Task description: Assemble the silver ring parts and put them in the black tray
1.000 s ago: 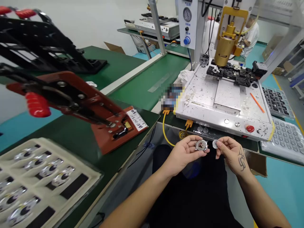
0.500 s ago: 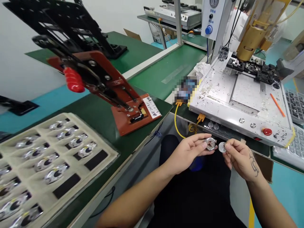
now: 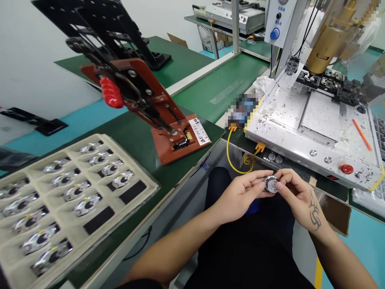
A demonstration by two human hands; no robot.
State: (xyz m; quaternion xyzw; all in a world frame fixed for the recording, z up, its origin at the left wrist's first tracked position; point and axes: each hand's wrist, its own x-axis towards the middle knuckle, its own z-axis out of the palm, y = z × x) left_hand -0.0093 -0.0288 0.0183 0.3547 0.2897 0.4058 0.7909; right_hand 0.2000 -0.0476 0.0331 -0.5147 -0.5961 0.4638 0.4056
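L hand [image 3: 240,192] pinches a silver watch case [image 3: 266,180] btwn thumb & fingers, from its L side. R hand [image 3: 296,190] is closed too, thumb & fingertips pinching the R edge of a round printed disc [image 3: 272,186], which lies over the case, print facing up twd the cam. Hands meet at the case, held above the wearer's dark-clad lap [image 3: 246,245], just short of the machine. Can't tell if the disc sits flush; fingers hide part of the rim.

Off to the L, on a green bench [image 3: 141,144]: beige tray [image 3: 154,186] w/ rows of similar silver cases [image 3: 82,208], one per compartment; two compartments on the near R side show black pads [image 3: 133,192].

Next to the tray, a red-brown clamp fixture [image 3: 162,150] w/ red handle [image 3: 111,92], upper plate tilted up, white handwritten label [image 3: 200,130] on its base. Black fixture [image 3: 120,28] behind it.

Ahead & R: white machine base [image 3: 276,124], top flecked w/ dark bits, carrying a black jig [image 3: 333,84] near a brass-coloured cylinder [image 3: 323,54]. Orange stick [image 3: 362,134] lies on its R side; red button [image 3: 346,168] on front panel. Yellow cable [image 3: 227,150] loops below; white cloth [image 3: 263,85] just L of the base.
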